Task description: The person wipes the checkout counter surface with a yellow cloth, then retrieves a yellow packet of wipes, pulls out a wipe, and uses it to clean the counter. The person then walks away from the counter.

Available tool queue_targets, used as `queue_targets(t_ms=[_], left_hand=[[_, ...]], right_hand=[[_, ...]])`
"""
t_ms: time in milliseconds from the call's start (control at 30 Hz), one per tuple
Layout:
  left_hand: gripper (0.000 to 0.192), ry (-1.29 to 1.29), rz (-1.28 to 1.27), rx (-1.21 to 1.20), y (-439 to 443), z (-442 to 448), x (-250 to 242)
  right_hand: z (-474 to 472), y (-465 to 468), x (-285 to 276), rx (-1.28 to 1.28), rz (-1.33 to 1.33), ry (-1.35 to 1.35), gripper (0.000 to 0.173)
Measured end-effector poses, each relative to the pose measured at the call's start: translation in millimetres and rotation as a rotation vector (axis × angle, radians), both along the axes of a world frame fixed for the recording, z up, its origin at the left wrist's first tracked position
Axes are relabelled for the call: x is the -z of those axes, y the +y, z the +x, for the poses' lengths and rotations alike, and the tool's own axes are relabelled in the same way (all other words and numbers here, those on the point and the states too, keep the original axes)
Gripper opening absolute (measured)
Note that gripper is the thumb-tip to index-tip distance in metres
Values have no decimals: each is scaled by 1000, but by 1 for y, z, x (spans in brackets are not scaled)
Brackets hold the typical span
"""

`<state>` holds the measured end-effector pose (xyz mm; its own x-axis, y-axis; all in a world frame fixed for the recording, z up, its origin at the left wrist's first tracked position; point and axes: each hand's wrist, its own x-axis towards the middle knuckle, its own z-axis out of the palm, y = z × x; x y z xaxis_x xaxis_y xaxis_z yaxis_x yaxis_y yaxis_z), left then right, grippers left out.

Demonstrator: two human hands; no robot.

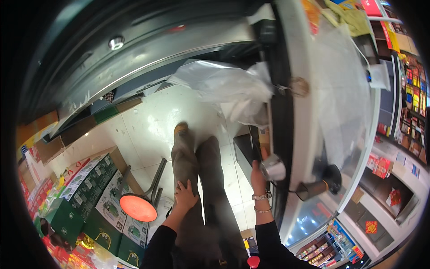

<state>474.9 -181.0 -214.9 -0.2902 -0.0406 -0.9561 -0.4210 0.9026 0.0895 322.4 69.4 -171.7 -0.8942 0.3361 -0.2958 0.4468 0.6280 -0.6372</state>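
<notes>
My left hand (186,196) rests on the thigh of my dark trousers (184,168), its fingers spread and holding nothing. To the right, my right hand (258,176) is around a shiny metal cup (273,168) beside the edge of a counter; part of its grip is hidden. A bracelet and a watch-like band circle that wrist. On the counter, right of the cup, a dark translucent cup (310,190) appears tipped on its side. A translucent plastic bag (228,80) hangs at the counter's inner corner.
A stool with a round red seat (138,207) stands at my left, near stacked green gift boxes (63,218). A dark bin-like container (244,148) stands below the counter (302,127). Clear sheeting (339,90) covers part of the counter. Stocked shelves (415,97) line the far right.
</notes>
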Motion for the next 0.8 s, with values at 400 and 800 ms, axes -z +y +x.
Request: queue_targets(t_ms=[400,800], left_hand=[[88,430,81,-20,-43,-38,21],[80,483,92,61,-67,-78,31]], right_hand=[[-100,97,228,722,-392,293,37],[-99,142,294,743,-423,277,36]])
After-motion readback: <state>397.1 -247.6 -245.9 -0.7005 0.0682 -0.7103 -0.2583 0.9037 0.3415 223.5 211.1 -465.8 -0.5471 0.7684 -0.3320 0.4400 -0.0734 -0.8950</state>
